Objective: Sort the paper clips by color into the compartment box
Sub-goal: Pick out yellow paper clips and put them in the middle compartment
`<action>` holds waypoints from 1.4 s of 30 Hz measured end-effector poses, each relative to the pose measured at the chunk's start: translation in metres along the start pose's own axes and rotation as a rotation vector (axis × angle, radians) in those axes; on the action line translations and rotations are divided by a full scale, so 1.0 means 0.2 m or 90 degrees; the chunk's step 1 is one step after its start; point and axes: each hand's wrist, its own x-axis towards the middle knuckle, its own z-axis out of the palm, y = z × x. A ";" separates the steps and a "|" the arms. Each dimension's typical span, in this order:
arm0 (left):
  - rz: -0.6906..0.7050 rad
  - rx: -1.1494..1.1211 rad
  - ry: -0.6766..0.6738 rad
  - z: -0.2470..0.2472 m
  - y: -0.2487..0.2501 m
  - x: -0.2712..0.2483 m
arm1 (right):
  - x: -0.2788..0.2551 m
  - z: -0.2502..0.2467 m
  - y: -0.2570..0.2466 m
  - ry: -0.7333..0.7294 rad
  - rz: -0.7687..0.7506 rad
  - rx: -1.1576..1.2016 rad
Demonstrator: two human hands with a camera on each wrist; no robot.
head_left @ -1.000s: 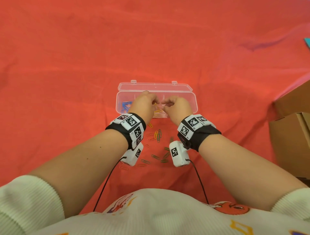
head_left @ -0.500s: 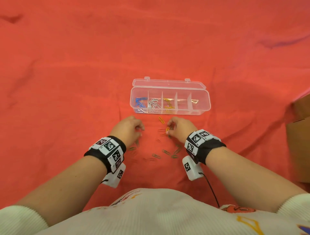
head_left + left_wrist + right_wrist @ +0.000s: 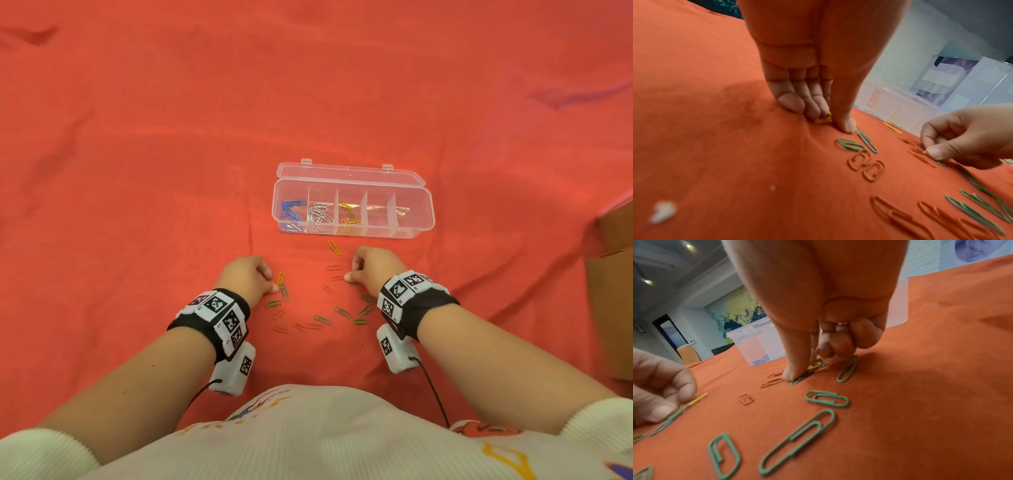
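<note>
The clear compartment box (image 3: 416, 209) lies open on the red cloth, with blue clips (image 3: 290, 209), white clips (image 3: 318, 214) and yellow clips (image 3: 348, 214) in its three left cells. Loose green clips (image 3: 342, 312), red clips (image 3: 281, 329) and one yellow clip (image 3: 334, 247) lie in front of it. My left hand (image 3: 272, 282) is down on the cloth, its thumb and fingers pinching a yellow clip (image 3: 698, 399) beside a green one (image 3: 867, 142). My right hand (image 3: 809, 368) pinches another yellow clip (image 3: 815, 365) that lies over a green clip.
Cardboard boxes (image 3: 613, 274) stand at the right edge. The red cloth (image 3: 171, 171) covers the whole surface, with small white lint bits (image 3: 662, 211) near my left wrist. Wrist camera cables trail toward my body.
Both hands have come back from over the box to the loose clips on the cloth. Each has settled its fingertips on a yellow clip.
</note>
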 end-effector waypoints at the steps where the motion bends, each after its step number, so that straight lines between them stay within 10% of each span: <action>1: -0.001 0.003 -0.003 0.00 0.00 0.00 | 0.00 -0.01 -0.01 -0.028 0.011 -0.039; 18: 0.071 -0.095 -0.009 -0.04 -0.07 -0.01 | 0.07 -0.01 -0.09 0.056 -0.024 0.141; 28: 0.067 -0.040 0.058 -0.05 -0.10 -0.03 | 0.11 0.09 -0.11 0.143 -0.167 -0.039; 42: 0.074 0.051 0.056 0.02 -0.05 -0.05 | 0.10 0.16 -0.12 0.207 -0.073 0.064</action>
